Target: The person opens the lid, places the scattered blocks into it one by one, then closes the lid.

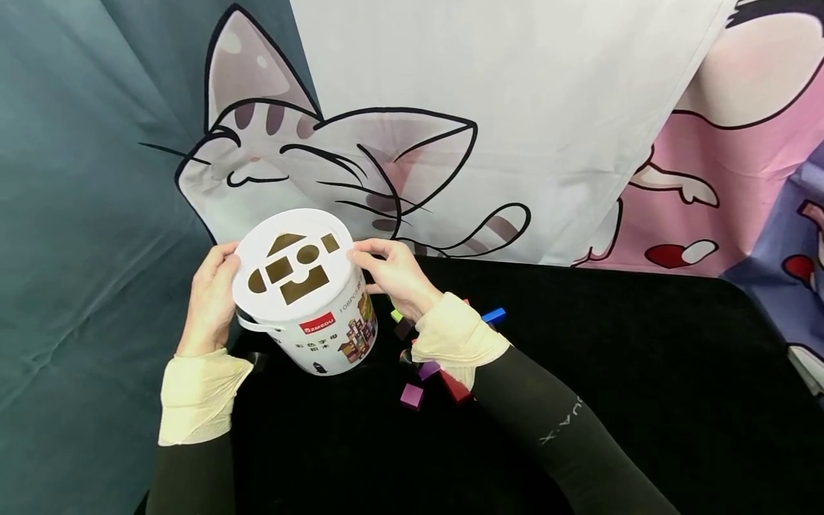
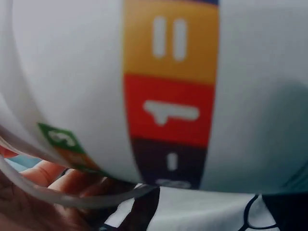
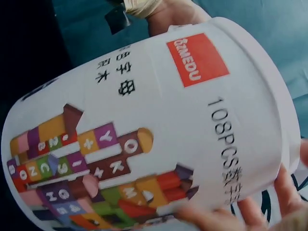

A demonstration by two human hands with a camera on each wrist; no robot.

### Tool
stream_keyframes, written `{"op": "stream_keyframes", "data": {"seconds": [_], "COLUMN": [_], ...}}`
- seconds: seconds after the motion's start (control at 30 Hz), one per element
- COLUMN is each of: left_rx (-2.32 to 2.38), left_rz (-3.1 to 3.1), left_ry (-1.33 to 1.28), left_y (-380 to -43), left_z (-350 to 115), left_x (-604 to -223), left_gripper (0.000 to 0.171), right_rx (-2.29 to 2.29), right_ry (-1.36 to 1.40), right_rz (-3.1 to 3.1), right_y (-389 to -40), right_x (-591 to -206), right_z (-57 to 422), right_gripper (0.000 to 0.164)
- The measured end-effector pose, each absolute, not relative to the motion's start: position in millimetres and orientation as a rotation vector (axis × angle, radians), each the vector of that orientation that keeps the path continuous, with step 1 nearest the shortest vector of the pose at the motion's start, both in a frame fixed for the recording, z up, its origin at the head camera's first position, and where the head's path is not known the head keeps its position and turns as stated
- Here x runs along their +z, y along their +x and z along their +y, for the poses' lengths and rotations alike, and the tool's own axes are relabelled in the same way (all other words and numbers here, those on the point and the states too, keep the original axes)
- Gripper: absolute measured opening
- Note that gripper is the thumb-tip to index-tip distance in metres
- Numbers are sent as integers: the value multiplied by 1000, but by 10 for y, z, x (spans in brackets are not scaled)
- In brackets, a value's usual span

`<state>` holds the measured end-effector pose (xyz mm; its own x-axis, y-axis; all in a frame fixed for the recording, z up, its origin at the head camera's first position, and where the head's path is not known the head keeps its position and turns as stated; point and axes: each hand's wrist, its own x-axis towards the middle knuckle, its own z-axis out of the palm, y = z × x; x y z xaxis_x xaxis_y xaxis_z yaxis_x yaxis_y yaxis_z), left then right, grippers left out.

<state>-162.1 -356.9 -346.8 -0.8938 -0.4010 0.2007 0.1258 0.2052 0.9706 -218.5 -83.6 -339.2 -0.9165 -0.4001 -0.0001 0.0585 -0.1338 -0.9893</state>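
1. Head view: A white bucket point(image 1: 331, 343), tilted, is held between both hands above or on a black table point(image 1: 644, 357); whether its base touches cannot be told. The left hand point(image 1: 212, 300) grips the lid edge and side; the right hand point(image 1: 395, 275) pinches the opposite rim. The lid point(image 1: 296, 275) bears shaped cut-outs. A red label point(image 1: 317, 323) reads "ZMEDU", its first character stylised; Chinese lettering "彩色字母积木" and "108PCS" are also legible. White lettering on the dark right sleeve point(image 1: 547, 415) reads partly "UA.X". Beside the right forearm lie a pink block point(image 1: 412, 396), a red block point(image 1: 455, 387) and a blue block point(image 1: 494, 315).
2. Left wrist view: The bucket wall carries a printed strip point(image 2: 171, 106) showing two parallel bars on orange and a sideways "1" on red. Fingers point(image 2: 72, 185) show behind the handle point(image 2: 77, 199).
3. Right wrist view: "108PCS" and the red label are legible sideways. The block illustration point(image 3: 96, 168) includes Y, O, K and H. Right-hand fingers meet the rim.
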Motion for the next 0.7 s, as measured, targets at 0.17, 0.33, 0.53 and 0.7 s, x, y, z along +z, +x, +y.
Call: {"op": "stream_keyframes", "data": {"seconds": [0.17, 0.33, 0.53, 0.7], "left_rx": [-1724, -1742, -1662, -1600], "left_rz": [-2047, -2044, -2098, -2122], "left_ry": [257, 236, 249, 254], "left_y": [-1593, -1564, -1562, -1580], "left_z": [-3551, -3571, -3588, -3627], "left_x": [-3413, -3414, -3421, -3436], "left_gripper": [30, 26, 29, 33], "right_rx": [-2121, -2133, -2155, -2222], "right_ry": [-306, -249, -254, -258], "right_rz": [2098, 2054, 1991, 1873], "right_y": [-2147, -2109, -2087, -2084], "right_x": [-3326, -3270, -3252, -3253], "right_z": [-899, -914, -920, -924], "right_gripper": [23, 20, 21, 22]}}
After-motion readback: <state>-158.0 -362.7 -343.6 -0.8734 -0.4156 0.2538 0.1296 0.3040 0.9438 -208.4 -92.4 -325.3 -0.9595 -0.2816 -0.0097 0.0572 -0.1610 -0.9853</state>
